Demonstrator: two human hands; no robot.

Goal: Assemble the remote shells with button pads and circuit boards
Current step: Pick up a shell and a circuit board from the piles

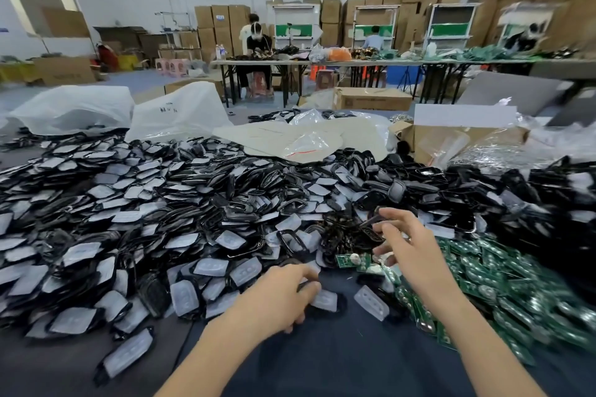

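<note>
A huge heap of black remote shells with clear button pads (pixel 167 213) covers the left and middle of the dark table. Green circuit boards (pixel 503 293) are piled at the right. My left hand (pixel 280 296) lies low near the table's front, its curled fingers touching a shell with a clear pad (pixel 325 300). A loose clear button pad (pixel 371 301) lies just to its right. My right hand (pixel 406 242) hovers over a tangle of black shell frames (pixel 345 235), fingers spread and half curled, and pinches a small dark part (pixel 371 220) between thumb and forefinger.
White plastic bags (pixel 122 113) and an open cardboard box (pixel 451 135) stand behind the heap. More black shells (pixel 532 196) pile up at the far right. Bare dark cloth (pixel 338 358) lies between my forearms. People work at tables in the background.
</note>
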